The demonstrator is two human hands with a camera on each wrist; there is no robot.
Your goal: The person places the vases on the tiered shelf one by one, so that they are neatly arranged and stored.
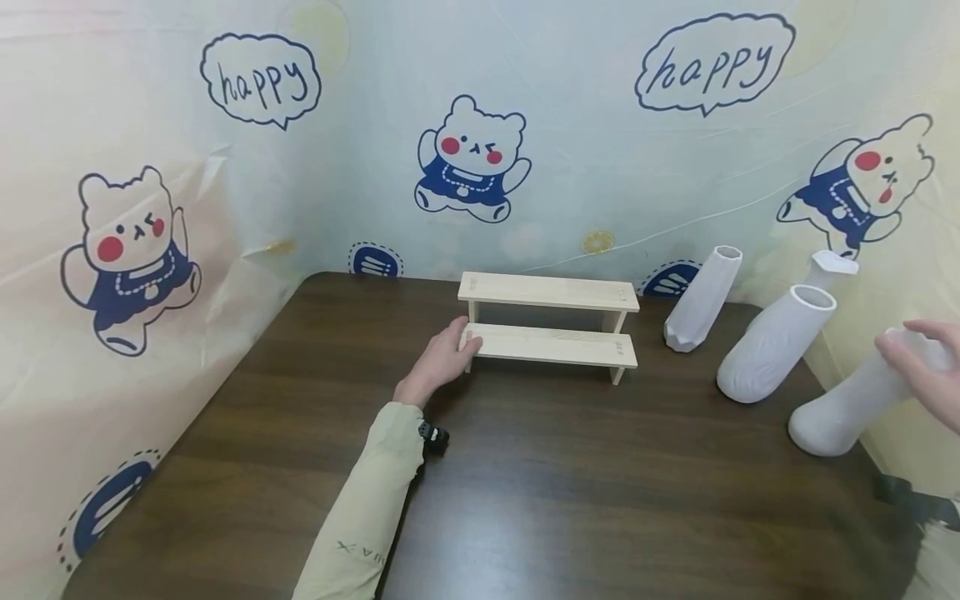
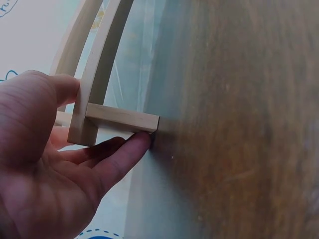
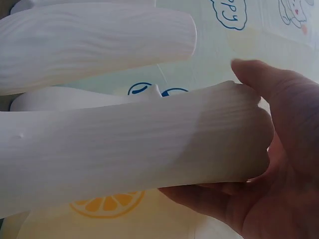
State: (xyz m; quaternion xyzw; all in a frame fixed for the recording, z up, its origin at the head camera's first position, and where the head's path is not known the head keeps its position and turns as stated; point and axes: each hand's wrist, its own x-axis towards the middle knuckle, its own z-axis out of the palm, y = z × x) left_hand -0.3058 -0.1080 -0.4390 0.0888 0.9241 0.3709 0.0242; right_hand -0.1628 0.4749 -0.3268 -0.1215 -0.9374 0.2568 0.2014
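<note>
A two-tier pale wooden display stand (image 1: 551, 343) stands on the dark table. My left hand (image 1: 442, 358) holds the left end of its lower board. In the left wrist view, the thumb lies against the board (image 2: 92, 89) and the fingers reach around to the short leg (image 2: 124, 118). At the far right, my right hand (image 1: 926, 367) is around the top of a white ribbed vase (image 1: 847, 412) with a wavy rim. The right wrist view shows fingers passing behind this vase (image 3: 124, 139), while the thumb is near its rim.
A faceted white vase (image 1: 701, 300), a wide-mouthed white vase (image 1: 772, 350) and another white vase with a flared top (image 1: 828, 268) stand at the back right. Behind and beside the table (image 1: 525, 483) hangs a printed cloth (image 1: 360, 150).
</note>
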